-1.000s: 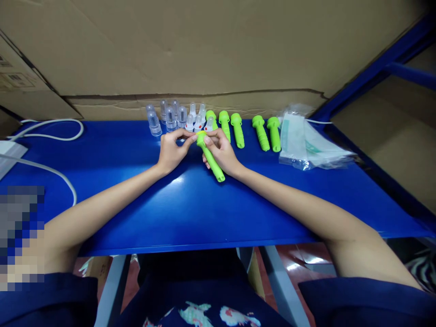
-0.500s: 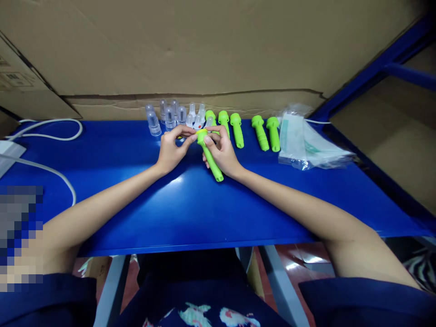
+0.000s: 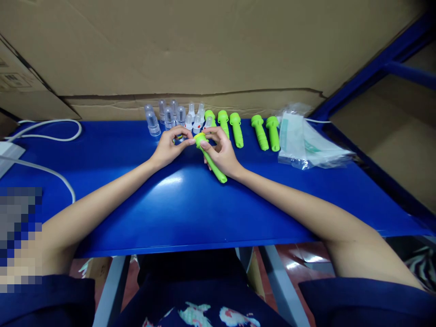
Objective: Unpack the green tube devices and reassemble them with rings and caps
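A bright green torch-shaped plastic tube [image 3: 215, 167] slants across the middle, its wide yellow-rimmed head tipped up and left. My right hand [image 3: 223, 154] is wrapped round it just below the head, thumb on the near side. At the left edge of the head, my left hand [image 3: 170, 146] has thumb and index finger closed in a pinch; their contact with the rim is partly hidden. Behind my hands stand several clear plastic bottle-shaped pieces [image 3: 153, 123] and smaller clear-and-white ones [image 3: 196, 122], some with a red dot. A small yellow piece shows beside my left fingers.
Several more green tubes [image 3: 236, 131] lie in a row at the back right. Beside them is a clear plastic bag [image 3: 294, 141] of white and green sheets. White cables [image 3: 51, 168] run over the blue table [image 3: 190, 218] at left. Cardboard [image 3: 204, 50] walls the back.
The tube's head has shifted slightly left and down, and its lower end slightly right. My left fingers have drawn back a little to the left, off the top of the rim.
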The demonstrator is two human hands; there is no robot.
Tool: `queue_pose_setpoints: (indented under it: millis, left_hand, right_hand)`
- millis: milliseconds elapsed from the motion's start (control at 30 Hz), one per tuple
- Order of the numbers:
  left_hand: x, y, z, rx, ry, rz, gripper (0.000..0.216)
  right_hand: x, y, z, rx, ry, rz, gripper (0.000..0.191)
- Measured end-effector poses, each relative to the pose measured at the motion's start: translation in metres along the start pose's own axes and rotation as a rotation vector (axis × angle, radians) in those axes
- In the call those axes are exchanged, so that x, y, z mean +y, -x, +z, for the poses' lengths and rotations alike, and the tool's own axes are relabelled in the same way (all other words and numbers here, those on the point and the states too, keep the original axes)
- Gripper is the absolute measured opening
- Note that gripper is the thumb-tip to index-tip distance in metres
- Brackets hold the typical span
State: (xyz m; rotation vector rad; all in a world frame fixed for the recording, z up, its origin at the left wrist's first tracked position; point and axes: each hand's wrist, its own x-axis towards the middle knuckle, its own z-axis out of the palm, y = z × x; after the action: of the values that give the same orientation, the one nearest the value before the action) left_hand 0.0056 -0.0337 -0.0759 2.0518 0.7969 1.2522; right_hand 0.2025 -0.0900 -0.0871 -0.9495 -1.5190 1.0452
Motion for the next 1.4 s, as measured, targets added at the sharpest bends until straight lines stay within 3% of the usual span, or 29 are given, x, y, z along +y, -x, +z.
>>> queue_pose_setpoints:
  millis: [233,333,600,1033,1400]
  left_hand:
    - [0.002,0.004,0.004,0.091,-0.064,0.069,0.025]
    - [0.004,0.005,0.006,0.114,-0.042,0.097,0.03]
    - [0.003,0.006,0.011,0.164,0.081,-0.068,0.04]
    - [-0.002,0.001,0.008,-0.012,0.0,-0.002,0.058]
    - [-0.001,0.002,0.014,-0.084,0.027,-0.103,0.062]
  right_hand:
    - [-0.001,-0.002,0.0,0.001,-0.028,0.001,0.072]
    - [0.001,-0.002,0.0,0.012,-0.035,-0.004,0.072]
    - [0.01,-0.003,-0.001,0.018,-0.063,-0.064,0.065]
    - [0.01,-0.002,0.001,0.048,-0.046,-0.045,0.067]
    - [0.01,-0.006,0.001,0.099,0.012,-0.046,0.069]
